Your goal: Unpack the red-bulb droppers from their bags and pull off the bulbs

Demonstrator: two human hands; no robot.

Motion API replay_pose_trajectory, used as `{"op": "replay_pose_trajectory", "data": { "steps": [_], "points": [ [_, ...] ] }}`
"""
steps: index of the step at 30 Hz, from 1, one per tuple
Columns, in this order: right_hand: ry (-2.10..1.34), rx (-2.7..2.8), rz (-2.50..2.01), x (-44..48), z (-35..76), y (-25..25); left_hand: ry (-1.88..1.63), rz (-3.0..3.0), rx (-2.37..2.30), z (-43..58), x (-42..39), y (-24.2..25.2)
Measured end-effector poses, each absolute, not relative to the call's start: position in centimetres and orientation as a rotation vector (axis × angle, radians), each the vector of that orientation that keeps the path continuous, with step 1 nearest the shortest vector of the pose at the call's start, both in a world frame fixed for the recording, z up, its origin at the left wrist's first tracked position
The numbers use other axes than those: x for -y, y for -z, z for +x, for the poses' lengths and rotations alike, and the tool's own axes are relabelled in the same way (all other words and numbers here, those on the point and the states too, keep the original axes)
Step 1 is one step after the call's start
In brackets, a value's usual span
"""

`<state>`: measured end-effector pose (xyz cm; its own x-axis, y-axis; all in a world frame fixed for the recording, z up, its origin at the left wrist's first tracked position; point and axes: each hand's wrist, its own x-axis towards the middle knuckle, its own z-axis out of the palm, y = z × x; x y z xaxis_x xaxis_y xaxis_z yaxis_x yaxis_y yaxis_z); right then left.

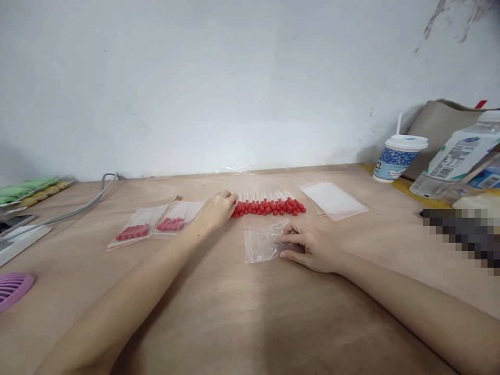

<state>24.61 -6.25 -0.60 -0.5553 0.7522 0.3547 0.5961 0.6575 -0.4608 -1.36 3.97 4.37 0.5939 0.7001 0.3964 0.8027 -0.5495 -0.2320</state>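
Observation:
Pale, thin sticks with thick red tips (pixel 269 207) lie side by side in a row, tips toward me. My left hand (pixel 221 208) is at the row's left end, its fingers curled down on the outermost sticks; the fingertips are partly hidden. In front of the row, a clear plastic zip bag (pixel 261 245) lies flat with no sticks in it. My right hand (pixel 312 247) has hold of the bag's right end, thumb on the near side and fingers on the far side. Left of my hands are two filled zip bags (pixel 136 224) with red-tipped sticks inside.
Flat white bags (pixel 332 200) are stacked right of the row. Farther right stand a lidded paper cup (pixel 398 159) with a straw and a plastic bottle (pixel 449 161). A grey cable (pixel 84 204), green packets (pixel 29 190) and a purple slotted object (pixel 13 289) lie left.

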Motion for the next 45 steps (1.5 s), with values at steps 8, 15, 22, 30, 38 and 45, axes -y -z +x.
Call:
{"op": "replay_pose_trajectory", "data": {
  "steps": [8, 15, 22, 30, 38, 45],
  "points": [
    [-0.398, 2.348, -1.045, 6.4, 24.6, 0.4, 0.936, -2.537, 1.27, -3.2, -1.4, -4.2],
    [-0.421, 2.341, -1.067, 6.5, 24.5, 0.3, 1.073, -2.66, 1.245, -2.8, 3.7, -2.2],
    [-0.393, 2.347, -1.09, 6.5, 24.5, 0.3, 0.907, -2.501, 1.379, -1.1, 1.5, -3.6],
    [-0.376, 2.344, -1.06, 6.3, 24.6, 0.5, 0.721, -2.488, 1.195, 0.6, -2.8, -3.4],
    [-0.408, 2.338, -1.08, 6.4, 24.6, 0.6, 1.386, -2.345, 1.31, -2.0, -3.6, -2.8],
    [-0.393, 2.342, -1.083, 6.5, 24.5, 0.4, 1.447, -2.283, 1.61, -5.6, -3.6, -1.0]
  ]
}}
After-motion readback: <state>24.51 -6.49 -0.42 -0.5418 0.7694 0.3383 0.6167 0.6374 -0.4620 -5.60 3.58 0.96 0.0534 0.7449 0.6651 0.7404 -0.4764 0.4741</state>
